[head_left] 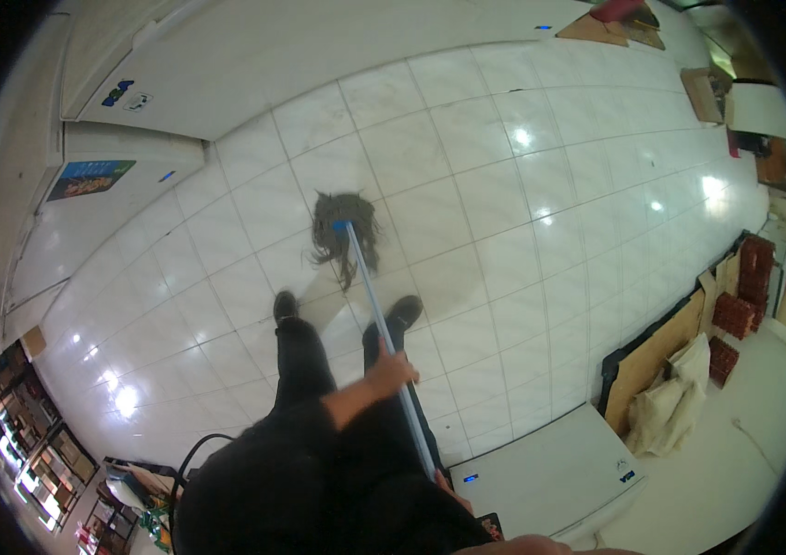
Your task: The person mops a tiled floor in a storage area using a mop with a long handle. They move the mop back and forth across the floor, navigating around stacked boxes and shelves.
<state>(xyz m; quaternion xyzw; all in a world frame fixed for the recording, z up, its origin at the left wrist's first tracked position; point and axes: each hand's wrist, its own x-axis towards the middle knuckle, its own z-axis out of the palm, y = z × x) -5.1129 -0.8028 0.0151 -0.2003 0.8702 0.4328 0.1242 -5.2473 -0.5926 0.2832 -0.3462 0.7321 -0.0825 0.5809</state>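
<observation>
Evidently, pale tiled floor with a mop reaching across it.
Its grey strands spread beyond the grip; the left hand curls around mid-handle, while the right hand sits at the near end, its closure too hidden to tell; a small blue clamp tops the strands.

Mop pole and right hand partly hidden
Bodyward of the left hand's fingers, the pole's end is lost at the other hand, partly covered by dark clothing; far left of those fingers, shelf goods are too small to tell.
</observation>
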